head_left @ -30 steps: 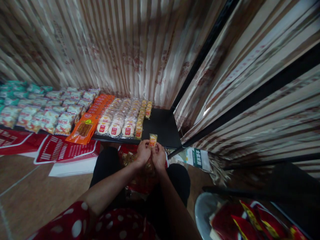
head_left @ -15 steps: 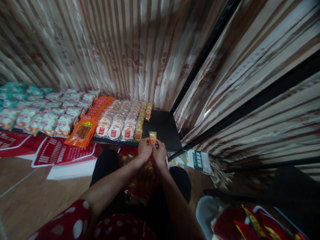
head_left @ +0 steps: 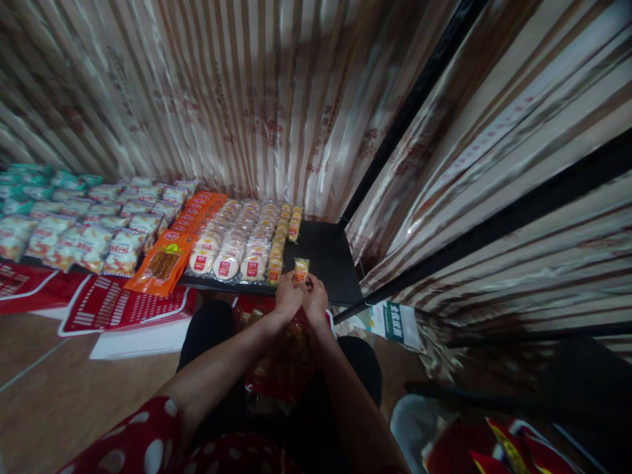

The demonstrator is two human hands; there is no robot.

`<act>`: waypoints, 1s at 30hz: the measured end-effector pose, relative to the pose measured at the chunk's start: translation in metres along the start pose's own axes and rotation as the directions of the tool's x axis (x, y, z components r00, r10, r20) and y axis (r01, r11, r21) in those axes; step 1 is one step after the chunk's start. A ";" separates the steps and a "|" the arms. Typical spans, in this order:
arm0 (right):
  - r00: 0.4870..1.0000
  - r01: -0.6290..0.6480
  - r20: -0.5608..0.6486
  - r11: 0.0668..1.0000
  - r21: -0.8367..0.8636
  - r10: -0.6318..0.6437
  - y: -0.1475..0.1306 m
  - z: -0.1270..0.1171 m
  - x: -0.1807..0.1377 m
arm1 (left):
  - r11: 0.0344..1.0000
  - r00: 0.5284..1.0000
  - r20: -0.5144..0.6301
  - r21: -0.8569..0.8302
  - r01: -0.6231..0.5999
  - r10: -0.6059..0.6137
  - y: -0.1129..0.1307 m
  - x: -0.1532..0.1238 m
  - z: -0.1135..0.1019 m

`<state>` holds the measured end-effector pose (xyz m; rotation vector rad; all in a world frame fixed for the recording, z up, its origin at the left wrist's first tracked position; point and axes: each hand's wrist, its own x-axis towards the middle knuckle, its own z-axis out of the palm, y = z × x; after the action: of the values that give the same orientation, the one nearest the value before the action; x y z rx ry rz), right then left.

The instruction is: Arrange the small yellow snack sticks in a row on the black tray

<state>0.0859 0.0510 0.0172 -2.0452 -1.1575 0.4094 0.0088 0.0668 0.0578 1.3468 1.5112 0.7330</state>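
Note:
My left hand [head_left: 288, 296] and my right hand [head_left: 315, 299] are pressed together at the front edge of a low black shelf [head_left: 323, 253]. Both pinch one small yellow snack packet [head_left: 301, 268], which stands upright just over the shelf's bare right part. To its left runs a column of the same small yellow packets [head_left: 281, 237]. A red bag of snacks [head_left: 279, 349] lies in my lap under my wrists.
On the shelf lie rows of round white cakes with red labels [head_left: 232, 243], orange packets [head_left: 170, 257] and white-and-red bags [head_left: 89, 230]. Red printed sheets [head_left: 123, 303] lie on the floor. Striped curtains [head_left: 247, 99] back the shelf. A bowl holding red packets [head_left: 474, 441] sits at lower right.
Both hands have carried the small packet forward and slightly down, from in front of the shelf edge to just over the shelf surface.

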 end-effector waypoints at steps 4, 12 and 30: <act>1.000 -0.017 0.021 1.000 0.026 0.016 0.001 0.003 0.006 | 1.000 1.000 -0.020 0.014 0.006 -0.006 0.003 0.002 0.001; 0.999 -0.015 0.051 1.000 0.019 0.014 0.007 0.008 0.018 | 0.999 1.000 -0.022 0.044 0.009 -0.008 0.004 0.010 0.004; 0.993 -0.067 0.106 0.993 0.095 0.057 0.003 0.022 0.056 | 0.990 0.997 -0.028 -0.119 -0.077 0.075 0.010 0.032 0.013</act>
<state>0.1051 0.1067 0.0046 -1.9977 -1.1139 0.5973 0.0260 0.0979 0.0538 1.3147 1.4166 0.8767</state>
